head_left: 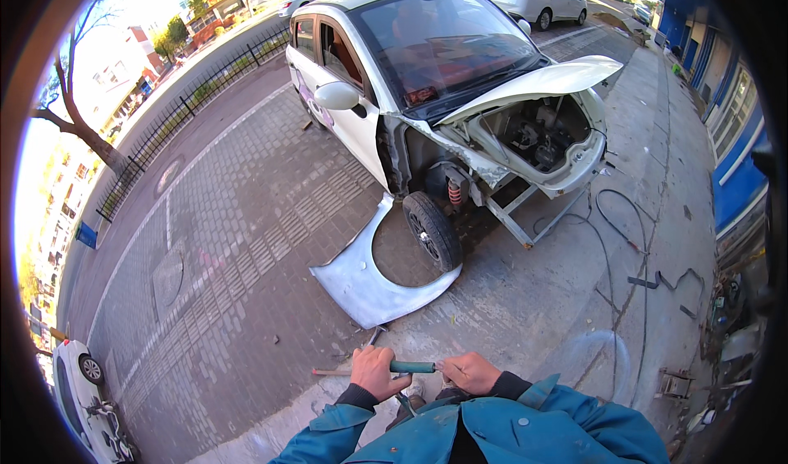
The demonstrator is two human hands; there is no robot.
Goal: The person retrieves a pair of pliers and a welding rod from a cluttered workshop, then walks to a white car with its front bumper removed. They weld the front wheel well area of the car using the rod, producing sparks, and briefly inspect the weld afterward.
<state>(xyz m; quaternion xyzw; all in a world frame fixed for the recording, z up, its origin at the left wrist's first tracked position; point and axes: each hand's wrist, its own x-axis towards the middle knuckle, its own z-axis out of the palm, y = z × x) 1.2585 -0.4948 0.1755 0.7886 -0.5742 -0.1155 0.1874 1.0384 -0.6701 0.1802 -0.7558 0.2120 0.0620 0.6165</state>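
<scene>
Close to my body, my left hand [376, 374] is wrapped round a tool with a green handle [413, 367]. Beyond its knuckles a dark, hammer-like metal end [377, 334] sticks up, and a thin reddish stick [330, 373] juts out to the left; whether these belong to one tool I cannot tell. My right hand [469, 374] is closed at the right end of the green handle, its fingertips pinched there. Ahead of both hands a loose whitish fender panel [361, 287] lies on the paving, its wheel-arch curve beside the front wheel [432, 232] of a white car [345, 140].
The car's hood [533, 86] is partly raised, its front end stripped to a metal frame [525, 218]. Black hoses or cables [611, 275] and dark strips [644, 282] lie on the right. A blue-fronted building [739, 185] borders that side; a fence [185, 103] runs at far left.
</scene>
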